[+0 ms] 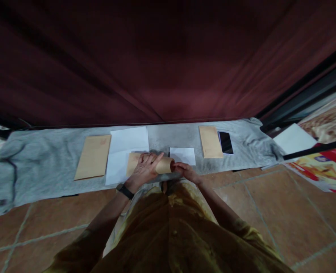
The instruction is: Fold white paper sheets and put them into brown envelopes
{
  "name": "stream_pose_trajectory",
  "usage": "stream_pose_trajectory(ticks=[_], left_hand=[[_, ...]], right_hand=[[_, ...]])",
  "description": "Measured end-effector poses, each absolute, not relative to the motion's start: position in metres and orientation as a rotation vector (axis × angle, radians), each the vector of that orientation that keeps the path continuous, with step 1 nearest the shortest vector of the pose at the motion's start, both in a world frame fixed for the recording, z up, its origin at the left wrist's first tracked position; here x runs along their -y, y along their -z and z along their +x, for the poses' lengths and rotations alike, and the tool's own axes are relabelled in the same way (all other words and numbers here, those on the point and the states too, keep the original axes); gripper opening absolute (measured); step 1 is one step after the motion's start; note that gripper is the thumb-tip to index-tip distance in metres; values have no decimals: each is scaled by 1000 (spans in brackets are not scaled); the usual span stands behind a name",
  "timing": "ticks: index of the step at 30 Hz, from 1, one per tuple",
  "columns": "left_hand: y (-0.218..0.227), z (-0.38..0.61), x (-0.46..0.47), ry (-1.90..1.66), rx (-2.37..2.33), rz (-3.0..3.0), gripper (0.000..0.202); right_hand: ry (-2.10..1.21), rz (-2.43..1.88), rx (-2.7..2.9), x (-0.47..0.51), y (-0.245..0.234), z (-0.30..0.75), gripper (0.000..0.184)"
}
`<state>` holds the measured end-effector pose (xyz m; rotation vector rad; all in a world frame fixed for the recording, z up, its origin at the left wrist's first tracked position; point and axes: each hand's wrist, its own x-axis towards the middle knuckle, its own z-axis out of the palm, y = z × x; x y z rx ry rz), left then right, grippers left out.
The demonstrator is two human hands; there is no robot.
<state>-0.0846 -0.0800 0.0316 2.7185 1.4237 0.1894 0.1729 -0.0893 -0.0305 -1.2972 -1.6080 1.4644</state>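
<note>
A brown paper envelope [164, 165] lies crosswise in front of me, bulging, with its open end facing right. My left hand [149, 166] is on top of it, fingers over the paper and thumb pointing along it, pressing or gripping it. At the open end, my right hand [184, 170] has its fingers closed at the rim; whether some fingertips are inside cannot be made out. Beneath the envelope's left part is a white sheet of paper [129, 140] with a fold line. Just beyond my right hand lies a smaller white paper [182, 154].
A grey cloth [172, 134] covers the narrow surface. Another brown envelope [95, 155] lies left, and one more envelope [210, 141] lies right beside a phone [226, 143]. A dark red curtain [168, 68] hangs behind. Black metal bars [315, 149] and a colourful package [324, 168] are at right.
</note>
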Motion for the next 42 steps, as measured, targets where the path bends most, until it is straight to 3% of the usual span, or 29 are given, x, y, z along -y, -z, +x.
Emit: stream_pose_trajectory(ticks=[3,8,12,23,31,42], left_hand=[[-34,-88,76,-221,-1467,2680,103],[-28,-93,69,-248,-1519,2626,105],[-21,-95,67,-244,-1519,2621,106],[-20,-96,63,-212,-1538,2602,111],[-18,-96,63,-199,-1527,2606,113],[-19,-94,64,-168,-1556,2587,111]], right_hand=[[-1285,-1421,1503,85,28,193,31],[-577,-1922,1539,71,23,230,46],[-386,-2132,1624,63,28,235,61],[-429,-2169,1557,48,37,220,43],[-708,-1889,1465,55,39,237,15],[-1087,-1417,816,72,39,247,39]])
